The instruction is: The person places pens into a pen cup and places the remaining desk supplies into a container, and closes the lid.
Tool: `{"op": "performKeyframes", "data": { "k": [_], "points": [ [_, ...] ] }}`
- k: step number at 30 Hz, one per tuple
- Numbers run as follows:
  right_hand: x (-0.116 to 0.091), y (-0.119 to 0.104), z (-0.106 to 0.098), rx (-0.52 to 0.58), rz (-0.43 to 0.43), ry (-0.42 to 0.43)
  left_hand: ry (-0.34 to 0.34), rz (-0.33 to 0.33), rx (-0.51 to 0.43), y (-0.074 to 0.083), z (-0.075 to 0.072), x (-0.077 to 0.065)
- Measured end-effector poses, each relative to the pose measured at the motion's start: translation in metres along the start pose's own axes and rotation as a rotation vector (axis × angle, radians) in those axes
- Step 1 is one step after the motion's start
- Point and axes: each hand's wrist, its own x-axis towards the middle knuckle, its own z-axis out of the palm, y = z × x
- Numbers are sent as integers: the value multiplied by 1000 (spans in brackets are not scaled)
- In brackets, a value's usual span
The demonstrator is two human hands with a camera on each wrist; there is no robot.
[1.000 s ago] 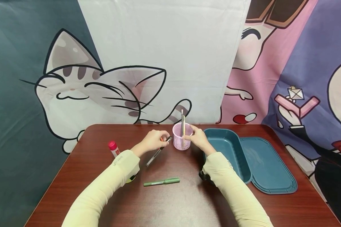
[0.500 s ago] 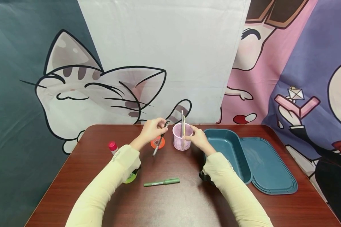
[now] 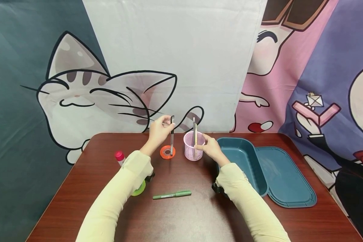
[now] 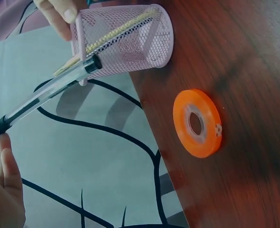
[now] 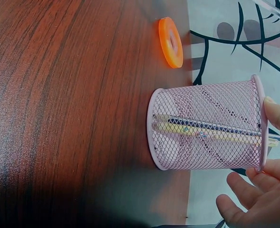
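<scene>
In the head view my left hand (image 3: 159, 131) pinches a clear-barrelled pen with black ends (image 3: 172, 136) near its top. The pen hangs nearly upright above an orange tape roll (image 3: 163, 153) that lies flat on the table. To the right stands a pink mesh pen cup (image 3: 189, 150) holding a couple of slim pens or sticks (image 3: 195, 129), one of them yellowish. My right hand (image 3: 211, 149) grips the cup's rim, thumb and fingers on opposite sides in the right wrist view. From the left wrist, the held pen's lower end (image 4: 91, 64) overlaps the cup in view, apart from its opening.
A green pen (image 3: 171, 195) lies near the middle of the table. Left of it are a glue stick with a red cap (image 3: 120, 156) and a green roll (image 3: 140, 189), both partly behind the left sleeve. At right are a blue-green box (image 3: 261, 174) and its lid (image 3: 285, 178).
My left hand has lifted the pen up from over the orange tape and turned it from slanting to nearly upright. The tape roll has come into view. My right hand stays on the cup.
</scene>
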Motion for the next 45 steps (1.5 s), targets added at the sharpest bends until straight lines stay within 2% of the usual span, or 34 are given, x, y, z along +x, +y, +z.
{"op": "performKeyframes", "data": {
  "k": [10,15,19,22,26,33,40,45],
  "points": [
    [0,-1,0,3,0,-4,195,-73,-25,1,6,10],
    [-2,-2,0,6,1,-5,276,-169,-72,3,11,13],
    [-2,-2,0,10,7,-10,320,-234,-152,4,16,14],
    [-2,-2,0,7,6,-7,337,-267,-230,5,19,14],
    [-2,-2,0,-11,4,-1,353,-308,-285,7,24,14],
    [-2,-2,-1,-24,2,-3,364,-371,-280,4,33,12],
    [0,-1,0,-18,8,-2,385,-398,-275,-1,43,9],
    [0,0,0,-29,-1,13,375,-422,-251,-6,50,7]
  ]
}}
